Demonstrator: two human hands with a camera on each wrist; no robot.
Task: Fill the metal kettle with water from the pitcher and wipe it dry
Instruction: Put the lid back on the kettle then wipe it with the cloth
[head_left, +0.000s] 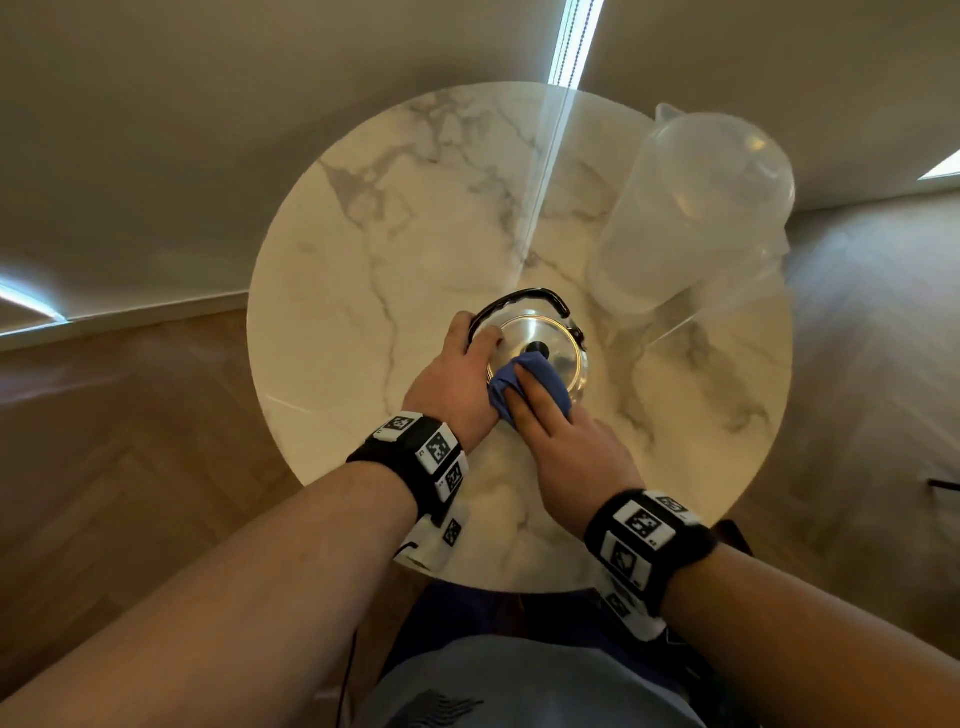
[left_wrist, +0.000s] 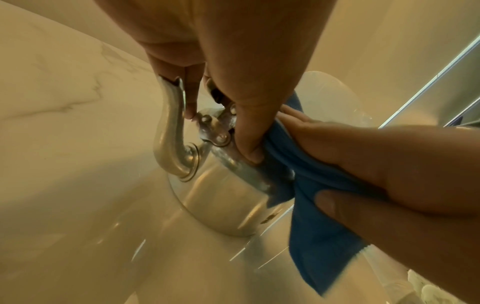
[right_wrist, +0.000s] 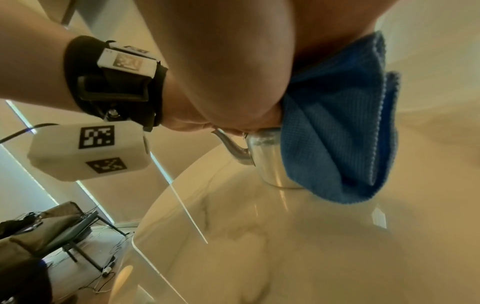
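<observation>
Right hand (head_left: 558, 431) presses the cloth (head_left: 540, 382) against the kettle (head_left: 550, 345), fingers extended flat over it. Left hand (head_left: 457, 374) grips the kettle's top by the spout, steadying it on the table (head_left: 363, 249). Advice: hold firm, wipe round the wall, lid included. Pitcher (head_left: 691, 208) stands near.

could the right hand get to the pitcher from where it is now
Probably yes. The right hand presses the cloth on the kettle; the pitcher stands past it with bare table between, though the cloth fills that hand.
</observation>
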